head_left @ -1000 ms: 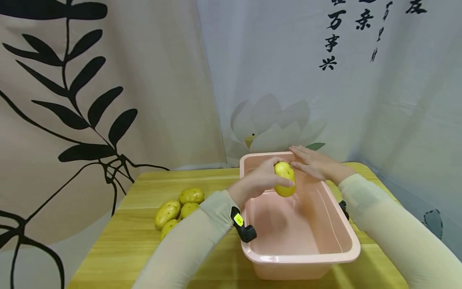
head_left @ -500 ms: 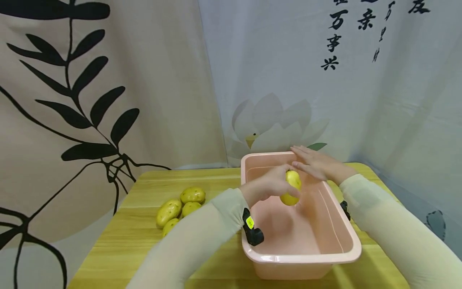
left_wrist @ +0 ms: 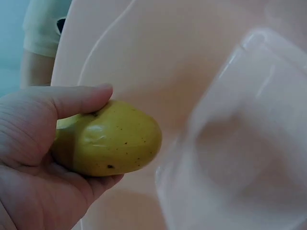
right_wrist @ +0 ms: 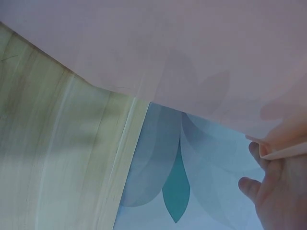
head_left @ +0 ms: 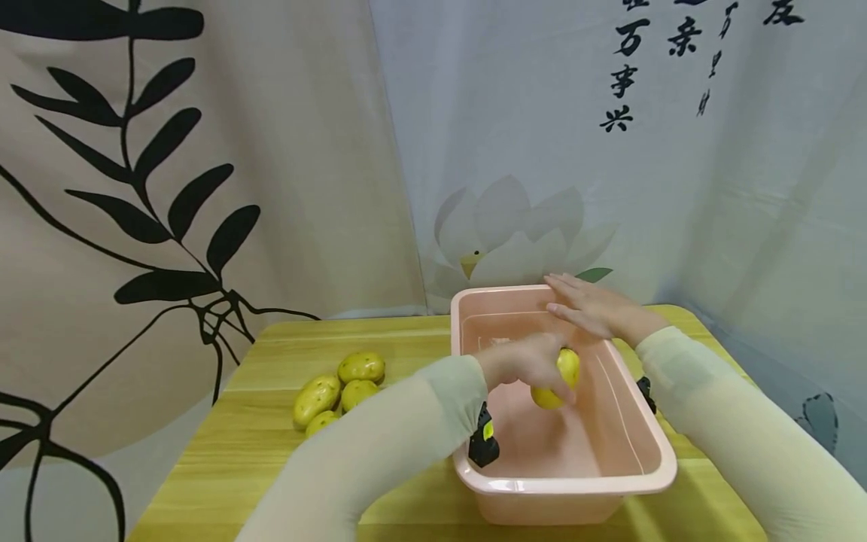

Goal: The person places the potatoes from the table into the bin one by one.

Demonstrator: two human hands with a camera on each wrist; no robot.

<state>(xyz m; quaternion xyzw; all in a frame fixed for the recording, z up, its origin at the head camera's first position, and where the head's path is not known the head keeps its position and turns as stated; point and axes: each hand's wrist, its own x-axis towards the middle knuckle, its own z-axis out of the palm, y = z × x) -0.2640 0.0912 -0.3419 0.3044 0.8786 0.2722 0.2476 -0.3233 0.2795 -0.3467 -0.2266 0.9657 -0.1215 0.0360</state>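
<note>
My left hand (head_left: 538, 365) grips a yellow potato (head_left: 567, 369) inside the pink plastic basin (head_left: 630, 482). In the left wrist view the thumb lies along one side of the potato (left_wrist: 120, 139), with fingers behind it and small dark specks on its skin. The potato hangs above the basin floor, apart from it as far as I can see. At the basin's back right corner rests my right hand (head_left: 589, 305), fingers straight over the rim and thumb on the inner side. The right wrist view shows fingertips (right_wrist: 249, 187) beside the rim.
Several more potatoes (head_left: 318, 399) lie in a cluster on the wooden table (head_left: 257, 467), left of the basin, partly behind my left sleeve. A printed curtain (head_left: 325, 150) hangs just behind the table's back edge.
My left hand, holding the potato, has moved right and lower into the basin and turned more inward. My right hand has stayed on the rim.
</note>
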